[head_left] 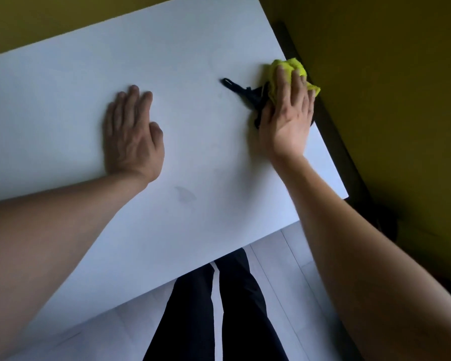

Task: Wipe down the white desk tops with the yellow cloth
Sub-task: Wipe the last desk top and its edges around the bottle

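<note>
Two hands on the white desk top (63,100): left hand (133,136) flat, fingers straight, holding nothing; right hand (287,110) w/ straight fingers pressing the yellow cloth (297,67) at the desk's right edge, just beside a small black object (245,93). I rate the main risk as the cloth sliding over the edge, or the next stroke dragging that object off. Faint smudge (185,195) near the front edge could get missed.

No text, label, brand, number or sign can be read anywhere in the head view (the white desk top (63,100) is bare of print, and the yellow cloth (294,66) shows no tag or lettering)
</note>
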Tool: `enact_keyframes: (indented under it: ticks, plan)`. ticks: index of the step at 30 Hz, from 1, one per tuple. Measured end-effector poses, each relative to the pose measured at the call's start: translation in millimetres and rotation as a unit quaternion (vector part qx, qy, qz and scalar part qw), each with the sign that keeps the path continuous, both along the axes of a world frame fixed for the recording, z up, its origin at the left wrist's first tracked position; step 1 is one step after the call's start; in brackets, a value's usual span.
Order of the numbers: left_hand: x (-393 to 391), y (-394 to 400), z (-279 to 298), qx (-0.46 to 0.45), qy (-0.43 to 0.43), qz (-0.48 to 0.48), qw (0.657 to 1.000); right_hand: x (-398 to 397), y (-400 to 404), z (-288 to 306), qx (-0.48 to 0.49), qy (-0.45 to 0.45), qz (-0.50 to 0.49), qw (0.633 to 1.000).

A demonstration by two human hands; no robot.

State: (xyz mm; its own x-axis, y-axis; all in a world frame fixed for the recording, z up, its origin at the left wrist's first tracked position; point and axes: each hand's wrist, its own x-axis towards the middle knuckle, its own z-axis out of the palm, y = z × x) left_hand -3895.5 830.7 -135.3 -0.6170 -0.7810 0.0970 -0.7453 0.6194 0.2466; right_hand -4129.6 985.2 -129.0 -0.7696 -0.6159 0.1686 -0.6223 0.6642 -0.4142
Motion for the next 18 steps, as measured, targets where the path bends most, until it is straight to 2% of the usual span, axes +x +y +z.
enact_keyframes:
  ticks: [6, 9, 11, 14, 18]
  plan:
    - [3.1, -3.1, 0.0, 0.002, 0.008, -0.002, 1.0, 147.8, 5.8, 9.8, -0.043, -0.041, 0.19, 0.98]
    - [3.7, -4.2, 0.6, 0.005, 0.01, -0.004, 1.0, 145.2, 17.7, 8.5, -0.021, -0.027, 0.238, 0.971]
    - [3.8, -3.7, 0.3, 0.005, 0.008, -0.007, 1.0, 111.7, 26.6, 4.9, -0.012, -0.017, 0.18, 0.983]
    - [3.0, -2.4, 0.9, 0.004, 0.005, -0.004, 1.0, 45.3, 44.4, 3.3, 0.004, -0.008, 0.024, 1.0]
    - [2.9, -3.0, 1.3, 0.004, 0.003, -0.003, 1.0, 16.5, 53.2, 7.6, 0.012, -0.027, -0.06, 0.998]
